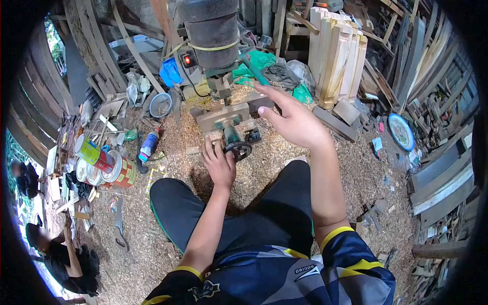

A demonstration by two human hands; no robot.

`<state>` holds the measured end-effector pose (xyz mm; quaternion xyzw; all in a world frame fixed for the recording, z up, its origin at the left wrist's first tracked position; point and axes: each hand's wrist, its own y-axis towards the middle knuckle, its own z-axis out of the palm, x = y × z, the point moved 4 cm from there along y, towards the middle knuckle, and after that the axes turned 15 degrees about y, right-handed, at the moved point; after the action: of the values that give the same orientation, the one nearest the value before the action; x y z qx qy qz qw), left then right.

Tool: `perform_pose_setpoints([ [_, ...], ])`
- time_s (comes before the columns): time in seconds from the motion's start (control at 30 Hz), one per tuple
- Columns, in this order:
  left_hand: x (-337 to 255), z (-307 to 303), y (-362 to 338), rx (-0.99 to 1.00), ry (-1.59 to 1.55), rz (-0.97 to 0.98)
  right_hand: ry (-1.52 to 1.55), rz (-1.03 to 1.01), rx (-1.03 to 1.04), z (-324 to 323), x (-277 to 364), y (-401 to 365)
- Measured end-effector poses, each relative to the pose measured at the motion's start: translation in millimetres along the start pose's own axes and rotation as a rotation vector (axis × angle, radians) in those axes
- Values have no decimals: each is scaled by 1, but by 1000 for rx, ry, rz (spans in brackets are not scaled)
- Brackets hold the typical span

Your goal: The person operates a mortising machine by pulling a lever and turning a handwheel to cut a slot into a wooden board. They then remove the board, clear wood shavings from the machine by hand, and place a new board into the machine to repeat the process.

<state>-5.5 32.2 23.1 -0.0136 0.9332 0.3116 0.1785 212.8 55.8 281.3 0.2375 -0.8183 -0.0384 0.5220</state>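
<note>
A boring machine with a dark motor housing (209,35) stands in front of me. Below its bit, a wooden block (223,116) sits in the vise (232,133). My left hand (220,168) lies at the vise's near left side, fingers spread over its edge, thumb beside the black handwheel (239,150). Raised on the machine's right, my right hand (300,119) has its fingers stretched out and thumb apart. Its fingertips are right at the end of the green lever (254,70).
Wood shavings (264,178) cover the floor. Pale wooden pieces (338,56) stand upright behind on the right. Paint buckets (119,170), a blue bottle (149,146) and a handsaw (119,226) are on the left. Another person (66,259) crouches at lower left. A red switch (187,60) glows.
</note>
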Motion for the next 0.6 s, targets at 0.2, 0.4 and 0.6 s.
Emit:
perform_pose_setpoints([
  [0.2, -14, -8, 11, -33, 144, 19, -24, -40, 3, 2, 3, 4],
  [0.4, -19, -12, 14, 4, 134, -56, -40, -97, -66, 1, 0, 2],
  [0.6, -2, -12, 15, 54, 178, -57, -74, -103, -70, -1, 2, 1],
])
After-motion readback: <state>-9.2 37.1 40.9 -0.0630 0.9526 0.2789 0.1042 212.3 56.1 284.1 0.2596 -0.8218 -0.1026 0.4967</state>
